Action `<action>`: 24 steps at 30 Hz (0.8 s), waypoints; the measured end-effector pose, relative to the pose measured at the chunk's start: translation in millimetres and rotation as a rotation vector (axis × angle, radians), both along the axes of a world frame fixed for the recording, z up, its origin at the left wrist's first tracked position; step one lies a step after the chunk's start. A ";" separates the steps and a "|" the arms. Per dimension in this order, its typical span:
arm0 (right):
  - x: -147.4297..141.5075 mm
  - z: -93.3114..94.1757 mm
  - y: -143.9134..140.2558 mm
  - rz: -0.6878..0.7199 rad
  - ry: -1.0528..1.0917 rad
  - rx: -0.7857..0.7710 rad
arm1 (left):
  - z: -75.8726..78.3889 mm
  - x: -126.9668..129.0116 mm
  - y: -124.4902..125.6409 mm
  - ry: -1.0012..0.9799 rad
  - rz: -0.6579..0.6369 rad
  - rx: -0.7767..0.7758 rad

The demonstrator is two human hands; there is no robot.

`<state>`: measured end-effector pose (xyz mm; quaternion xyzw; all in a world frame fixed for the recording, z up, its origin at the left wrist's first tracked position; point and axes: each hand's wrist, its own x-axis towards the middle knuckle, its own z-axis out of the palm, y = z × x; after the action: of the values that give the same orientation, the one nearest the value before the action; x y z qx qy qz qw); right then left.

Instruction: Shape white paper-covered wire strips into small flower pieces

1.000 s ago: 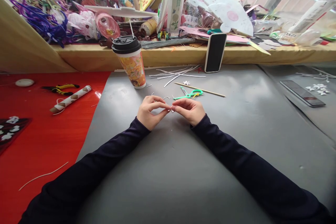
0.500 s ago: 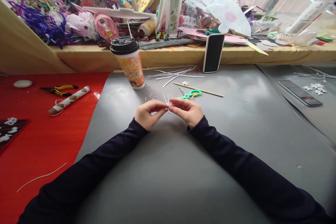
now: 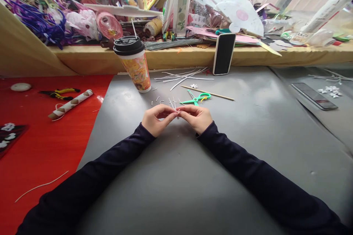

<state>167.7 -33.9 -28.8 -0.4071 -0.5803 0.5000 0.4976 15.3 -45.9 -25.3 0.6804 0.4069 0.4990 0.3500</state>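
My left hand (image 3: 156, 119) and my right hand (image 3: 199, 118) meet fingertip to fingertip over the grey mat. Both are pinched shut on a small bundle of thin white strips (image 3: 173, 103), whose loose ends stick up between them; the crossing point is mostly covered by fingers. Just beyond my right hand lie green-handled scissors (image 3: 196, 98) with a bit of yellow on one loop. Small white offcuts (image 3: 157, 98) are scattered behind my left hand. A wooden stick (image 3: 217, 94) and a little white flower shape (image 3: 194, 86) lie farther back.
A paper cup (image 3: 137, 71) with a black lid stands back left, near more white strips (image 3: 184, 77). One phone (image 3: 224, 54) leans against the cloth-covered ledge; another phone (image 3: 314, 96) lies right. Pliers (image 3: 59, 93) and a wrapped tube (image 3: 71, 104) rest on the red surface.
My right fingers have closed in lower against the left fingertips, and the upright strip ends lean slightly more left. The view has shifted a little; other things stay put.
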 end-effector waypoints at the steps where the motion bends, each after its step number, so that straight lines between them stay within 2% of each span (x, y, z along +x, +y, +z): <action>1: -0.2 0.3 -0.7 -0.004 -0.017 0.027 | 0.1 0.3 -0.3 0.011 0.002 0.010; 4: -1.0 0.5 -2.1 -0.020 -0.036 0.042 | 0.2 1.1 -1.4 0.039 0.016 0.050; 9: -1.2 -0.7 -1.0 -0.044 0.015 -0.078 | 1.4 1.3 -3.1 0.064 0.001 0.105; 14: -0.1 -2.6 1.9 -0.015 0.095 -0.150 | 1.8 -1.2 -2.3 0.108 -0.029 0.119; 18: -0.5 -1.5 1.5 0.020 0.109 -0.178 | 0.2 -2.5 -1.2 0.118 0.005 0.148; 24: -2.1 -1.4 -0.4 0.021 0.066 -0.219 | -0.8 -1.0 -1.5 0.160 0.072 0.064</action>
<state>165.5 -34.3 -30.2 -0.4362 -0.5097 0.5789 0.4635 14.3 -47.4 -26.1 0.7141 0.4415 0.4679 0.2762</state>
